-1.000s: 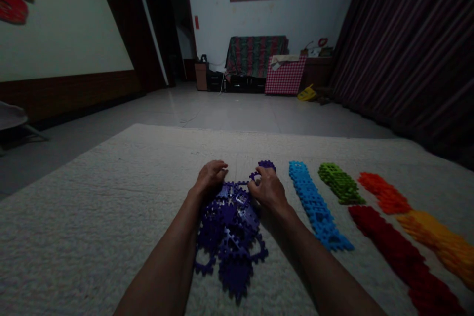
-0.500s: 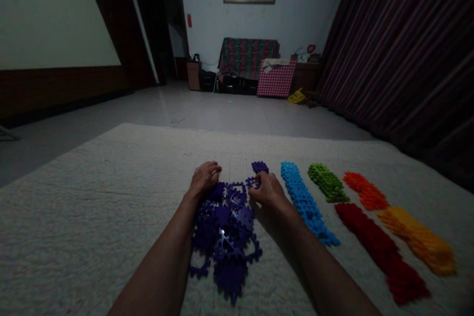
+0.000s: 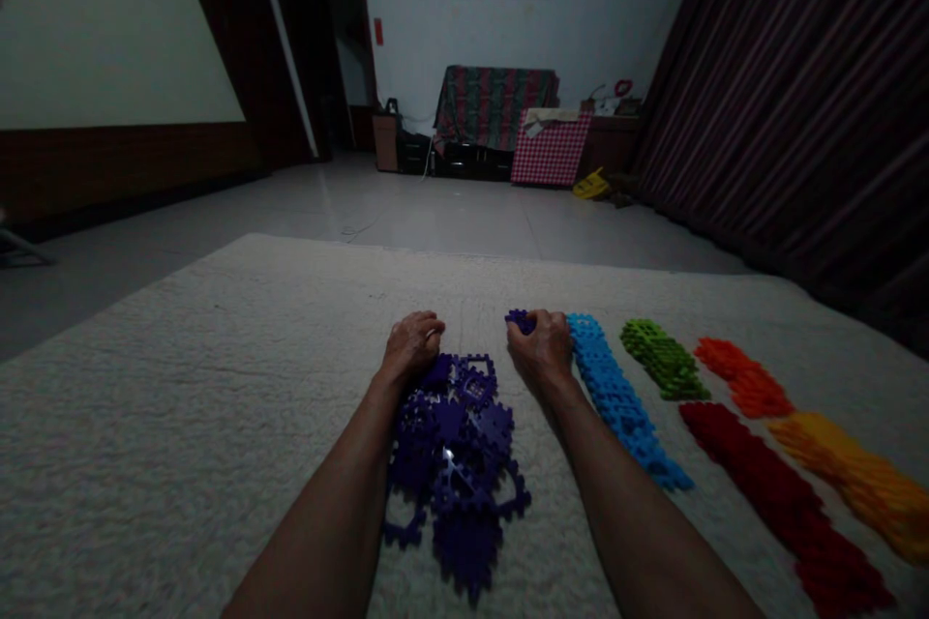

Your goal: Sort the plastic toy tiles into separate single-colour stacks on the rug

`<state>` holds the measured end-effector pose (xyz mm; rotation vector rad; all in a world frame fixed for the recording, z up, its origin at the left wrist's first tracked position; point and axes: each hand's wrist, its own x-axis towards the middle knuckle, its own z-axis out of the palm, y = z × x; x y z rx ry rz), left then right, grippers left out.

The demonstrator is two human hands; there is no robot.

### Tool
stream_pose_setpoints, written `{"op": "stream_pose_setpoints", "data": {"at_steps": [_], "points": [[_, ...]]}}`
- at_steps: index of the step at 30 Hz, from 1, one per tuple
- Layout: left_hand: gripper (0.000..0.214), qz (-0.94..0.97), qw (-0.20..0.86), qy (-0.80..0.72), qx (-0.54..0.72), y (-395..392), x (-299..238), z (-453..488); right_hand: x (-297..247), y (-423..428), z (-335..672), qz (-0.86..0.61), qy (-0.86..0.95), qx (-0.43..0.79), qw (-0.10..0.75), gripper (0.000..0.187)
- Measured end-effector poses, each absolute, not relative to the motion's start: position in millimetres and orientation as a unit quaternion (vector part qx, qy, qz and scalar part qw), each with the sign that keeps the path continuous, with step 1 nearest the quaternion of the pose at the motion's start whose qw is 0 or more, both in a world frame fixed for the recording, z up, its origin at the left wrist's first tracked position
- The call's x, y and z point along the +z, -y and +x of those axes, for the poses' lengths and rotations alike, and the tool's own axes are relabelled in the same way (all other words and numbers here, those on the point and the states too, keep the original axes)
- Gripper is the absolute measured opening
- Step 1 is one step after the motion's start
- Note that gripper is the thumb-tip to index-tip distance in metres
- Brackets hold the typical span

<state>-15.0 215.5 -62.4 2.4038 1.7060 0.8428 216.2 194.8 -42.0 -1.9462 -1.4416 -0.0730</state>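
Note:
Flat purple plastic building pieces with toothed edges (image 3: 450,421) lie in a loose, overlapping pile on the pale mat, between my forearms. My left hand (image 3: 415,343) is at the far left corner of this pile, its fingers curled in. What they hold, if anything, is hidden. Farther to the right, my right hand (image 3: 543,348) has thumb and fingers closed around a small purple stack (image 3: 518,319) of the same toothed pieces. That stack sits apart from the pile, and my fingers cover part of it.
Right of my right hand runs a row of blue pieces (image 3: 620,397). Beyond it lie green (image 3: 662,358), orange (image 3: 744,377), dark red (image 3: 784,498) and yellow (image 3: 856,474) rows. The mat (image 3: 218,358) ends at a tiled floor; a curtain (image 3: 791,97) hangs at right.
My right hand has moved right and away from me, from beside the pile to the small purple stack, with the toothed piece it held. My left hand stays by the pile. The view has shifted slightly.

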Motion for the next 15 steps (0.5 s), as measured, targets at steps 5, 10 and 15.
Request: {"op": "stream_pose_setpoints", "data": {"at_steps": [5,10,15], "points": [[0.029,0.786,0.035,-0.556,0.267,-214.2,-59.8,-14.9,-47.9,-195.1,216.4,-0.733,0.577,-0.035,0.358,0.032],[0.029,0.786,0.039,-0.558,0.265,-214.1,-59.3,-14.3,-46.8,-194.1,213.6,-0.710,0.574,-0.061,0.404,0.034],[0.029,0.774,0.049,-0.569,0.274,-214.1,-59.1,-13.9,-42.3,-175.6,203.8,-0.588,0.673,-0.004,0.450,0.019]]}}
